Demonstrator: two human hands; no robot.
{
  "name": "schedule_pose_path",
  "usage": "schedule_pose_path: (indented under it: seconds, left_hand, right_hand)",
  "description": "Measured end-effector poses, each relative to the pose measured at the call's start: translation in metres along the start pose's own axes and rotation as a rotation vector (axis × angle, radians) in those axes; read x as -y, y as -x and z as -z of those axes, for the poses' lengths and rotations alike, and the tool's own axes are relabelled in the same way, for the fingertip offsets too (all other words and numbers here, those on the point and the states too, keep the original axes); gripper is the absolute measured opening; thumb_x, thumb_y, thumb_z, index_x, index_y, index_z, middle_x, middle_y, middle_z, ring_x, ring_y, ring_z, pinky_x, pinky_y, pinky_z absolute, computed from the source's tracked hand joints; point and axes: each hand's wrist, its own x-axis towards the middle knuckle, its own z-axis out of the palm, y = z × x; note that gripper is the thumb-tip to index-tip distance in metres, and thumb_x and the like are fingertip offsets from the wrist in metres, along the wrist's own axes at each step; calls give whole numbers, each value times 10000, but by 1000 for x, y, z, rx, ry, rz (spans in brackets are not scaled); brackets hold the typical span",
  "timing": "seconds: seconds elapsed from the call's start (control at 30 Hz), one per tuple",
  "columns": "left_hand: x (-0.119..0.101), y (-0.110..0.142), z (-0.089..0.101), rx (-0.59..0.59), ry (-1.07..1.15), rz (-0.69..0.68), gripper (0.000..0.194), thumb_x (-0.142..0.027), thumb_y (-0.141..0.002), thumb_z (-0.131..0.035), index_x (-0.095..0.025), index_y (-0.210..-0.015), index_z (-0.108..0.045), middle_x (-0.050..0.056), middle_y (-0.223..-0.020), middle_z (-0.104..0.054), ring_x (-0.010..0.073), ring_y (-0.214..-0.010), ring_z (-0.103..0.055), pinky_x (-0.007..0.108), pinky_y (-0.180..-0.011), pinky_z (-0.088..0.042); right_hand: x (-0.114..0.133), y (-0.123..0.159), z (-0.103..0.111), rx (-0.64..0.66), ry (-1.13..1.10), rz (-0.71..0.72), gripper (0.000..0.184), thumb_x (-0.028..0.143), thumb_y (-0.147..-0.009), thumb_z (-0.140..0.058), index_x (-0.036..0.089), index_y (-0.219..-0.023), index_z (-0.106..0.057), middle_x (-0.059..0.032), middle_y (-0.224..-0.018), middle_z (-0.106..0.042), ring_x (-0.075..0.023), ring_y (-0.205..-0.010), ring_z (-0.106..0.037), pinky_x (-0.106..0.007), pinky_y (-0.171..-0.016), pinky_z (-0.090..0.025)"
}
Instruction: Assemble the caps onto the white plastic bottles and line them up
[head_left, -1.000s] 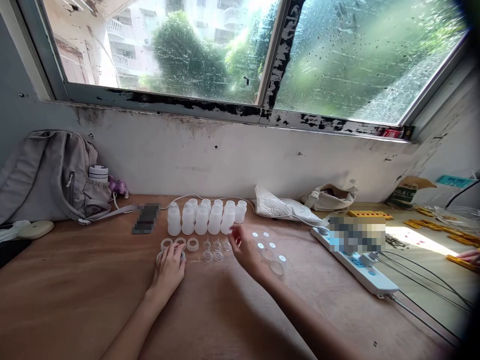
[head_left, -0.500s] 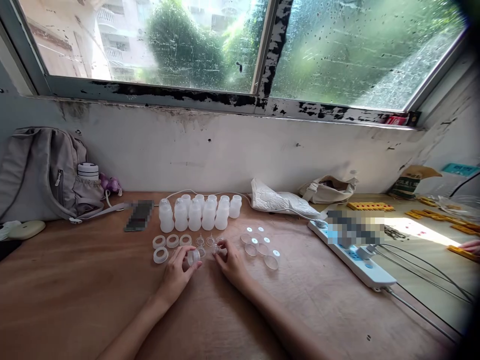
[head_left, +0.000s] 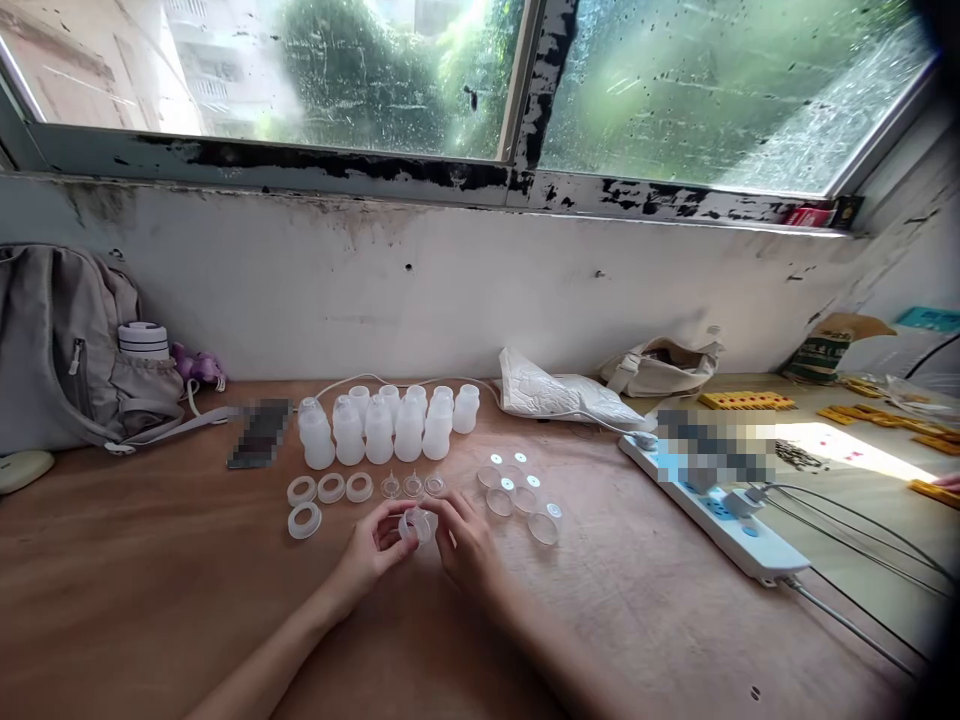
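Note:
My left hand (head_left: 369,553) and my right hand (head_left: 465,545) meet above the wooden table (head_left: 150,600), fingers pinched together on a small translucent plastic piece (head_left: 417,524) held between them. Just beyond stand several white plastic bottles (head_left: 379,427) in two rows. In front of the bottles lie white rings (head_left: 330,488), with one more ring (head_left: 304,520) nearer me, and small clear nipples (head_left: 412,486). Clear round caps (head_left: 517,490) lie to the right of my right hand.
A grey backpack (head_left: 52,350) leans on the wall at the left, beside a blurred phone (head_left: 259,433). A white bag (head_left: 562,397), a beige pouch (head_left: 660,367) and a power strip (head_left: 720,505) with cables lie at the right. Yellow parts (head_left: 746,400) lie further right.
My left hand picked up a ring-like piece and my right hand took a small clear piece; both hands came together in front of me. The camera tilted down slightly.

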Motion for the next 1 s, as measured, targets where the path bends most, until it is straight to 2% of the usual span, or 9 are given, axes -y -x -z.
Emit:
schedule_pose_path:
  seconds: [0.2, 0.3, 0.37, 0.43, 0.5, 0.6, 0.7, 0.83, 1.0]
  left_hand:
    - [6, 6, 5, -64, -103, -24, 373, -270, -622, -715, -164, -924, -524, 83, -988, -603, 216, -952, -561, 329, -825, -448]
    - [5, 9, 5, -80, -149, -74, 361, -264, -625, -712, -166, -913, -518, 74, -978, -593, 208, -938, -564, 329, -821, -458]
    - [4, 11, 4, -96, -184, -123, 355, -253, -633, -706, -165, -922, -519, 71, -971, -581, 209, -951, -557, 346, -854, -444]
    - [3, 12, 3, -123, -221, -167, 349, -235, -636, -704, -164, -923, -519, 68, -968, -567, 212, -977, -546, 365, -898, -415]
    - [1, 14, 2, -140, -245, -203, 328, -216, -637, -700, -162, -903, -517, 67, -965, -557, 217, -1005, -533, 373, -919, -400]
    - [-2, 17, 1, -148, -285, -251, 313, -184, -655, -678, -166, -915, -505, 76, -1000, -545, 219, -1037, -517, 381, -931, -392]
    - [-6, 20, 0, -152, -323, -282, 274, -158, -673, -651, -173, -894, -489, 81, -1035, -543, 212, -1034, -523, 381, -925, -397]
    - [-9, 22, -2, -135, -391, -314, 226, -157, -687, -627, -181, -845, -468, 78, -1037, -546, 209, -1015, -531, 369, -897, -414]
    - [-14, 23, -3, -187, -548, -308, 291, -194, -727, -562, -183, -1001, -462, 84, -1016, -547, 196, -933, -538, 327, -796, -444]
  right_hand:
    - [12, 4, 2, 146, -31, 61, 518, -33, -678, -370, 238, -1084, -543, -50, -880, -596, -184, -754, -468, -321, -677, -430]
    - [19, 6, 5, 160, -182, -7, 575, -43, -637, -374, 229, -1126, -503, -41, -914, -609, -170, -760, -486, -309, -697, -437]
    - [22, 6, 8, 112, -301, -83, 562, -36, -634, -376, 224, -1116, -500, -36, -908, -608, -154, -746, -501, -297, -699, -443]
    - [23, 4, 10, 39, -383, -187, 481, -5, -652, -398, 221, -1055, -531, -32, -875, -595, -141, -724, -509, -289, -691, -447]
    - [23, 0, 13, 5, -487, -361, 360, 60, -684, -440, 208, -992, -552, -29, -829, -569, -133, -696, -514, -271, -632, -459]
    - [24, -7, 15, 138, -783, -676, 232, 200, -719, -489, 177, -942, -550, -34, -807, -541, -126, -626, -523, -222, -447, -448]
    - [26, -10, 15, 258, -1021, -846, 239, 273, -695, -545, 156, -902, -538, -42, -822, -547, -125, -598, -533, -199, -371, -434]
    - [27, -9, 11, 280, -1096, -860, 257, 265, -658, -604, 150, -874, -524, -14, -712, -562, -126, -568, -550, -218, -410, -462]
    - [22, -5, 3, 213, -1034, -817, 239, 253, -654, -605, 157, -858, -526, 9, -677, -566, -96, -502, -528, -219, -424, -456]
